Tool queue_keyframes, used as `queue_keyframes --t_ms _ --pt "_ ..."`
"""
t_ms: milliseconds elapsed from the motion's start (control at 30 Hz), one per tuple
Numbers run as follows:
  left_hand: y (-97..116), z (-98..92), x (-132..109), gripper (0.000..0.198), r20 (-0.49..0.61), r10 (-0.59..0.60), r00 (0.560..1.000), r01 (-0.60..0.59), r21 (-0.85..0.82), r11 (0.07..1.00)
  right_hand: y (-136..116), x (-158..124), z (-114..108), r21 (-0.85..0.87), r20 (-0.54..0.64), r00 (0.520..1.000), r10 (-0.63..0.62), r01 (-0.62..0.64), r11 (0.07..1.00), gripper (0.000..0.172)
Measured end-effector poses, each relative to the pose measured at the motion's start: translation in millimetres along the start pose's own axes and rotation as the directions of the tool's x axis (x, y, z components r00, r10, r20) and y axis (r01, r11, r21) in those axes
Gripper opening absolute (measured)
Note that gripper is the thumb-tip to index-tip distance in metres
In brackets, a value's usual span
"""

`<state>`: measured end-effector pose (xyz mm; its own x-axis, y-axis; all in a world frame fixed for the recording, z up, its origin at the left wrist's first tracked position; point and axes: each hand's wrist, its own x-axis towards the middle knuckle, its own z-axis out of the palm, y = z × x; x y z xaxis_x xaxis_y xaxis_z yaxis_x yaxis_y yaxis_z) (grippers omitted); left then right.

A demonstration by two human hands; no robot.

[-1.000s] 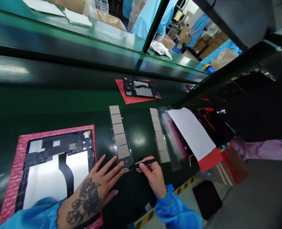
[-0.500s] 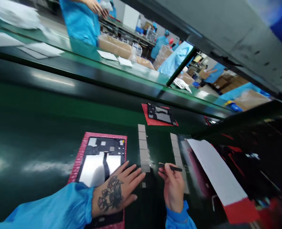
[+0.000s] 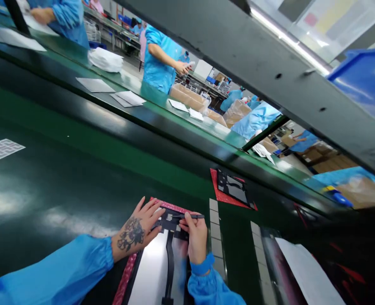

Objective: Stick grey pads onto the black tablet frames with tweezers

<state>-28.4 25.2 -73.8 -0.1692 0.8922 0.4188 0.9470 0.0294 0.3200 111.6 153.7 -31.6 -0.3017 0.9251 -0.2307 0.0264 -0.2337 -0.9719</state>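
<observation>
An opened tablet point(image 3: 152, 267) with a silver panel and a black ribbon cable lies on a pink bubble-wrap sheet point(image 3: 125, 279). My left hand point(image 3: 139, 231) is open, fingers spread across the tablet's upper left corner. Black tweezers point(image 3: 195, 216) are pinched in my right hand point(image 3: 197, 239), their tip pointing left over the tablet's dark upper part, close to a small pale square point(image 3: 169, 217). Whether the tip touches or grips anything is too small to tell. Just right of my right hand runs a strip of grey square pads point(image 3: 215, 231).
A second pad strip point(image 3: 260, 256) and a white sheet point(image 3: 304, 271) lie to the right. Another tablet point(image 3: 232, 186) rests on red wrap further back. A raised green shelf point(image 3: 162, 112) holds white papers; co-workers in blue stand beyond. A metal beam point(image 3: 238, 46) crosses overhead.
My right hand has moved left with the tweezers, from beside the pad strips to over the tablet. My left hand has shifted up to the tablet's upper left corner. The view has turned left.
</observation>
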Motion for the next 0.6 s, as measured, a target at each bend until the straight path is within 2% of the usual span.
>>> queue_keyframes --t_ms 167,400,600 --pt "7.2 -6.3 2.2 0.036 -0.047 -0.083 0.995 0.079 -0.084 0.993 5.7 -0.8 -0.8 -0.057 -0.039 0.998 -0.041 0.038 0.998 0.058" --pt "7.8 -3.7 1.7 0.036 -0.009 -0.109 0.994 0.107 -0.129 0.986 9.3 -2.4 -1.6 -0.109 -0.071 0.996 -0.062 0.054 0.993 0.057" --pt "9.0 -6.4 2.2 0.037 0.007 -0.096 0.995 0.097 -0.111 0.989 10.4 -1.7 -1.8 -0.127 -0.044 0.996 -0.072 0.066 0.99 0.051"
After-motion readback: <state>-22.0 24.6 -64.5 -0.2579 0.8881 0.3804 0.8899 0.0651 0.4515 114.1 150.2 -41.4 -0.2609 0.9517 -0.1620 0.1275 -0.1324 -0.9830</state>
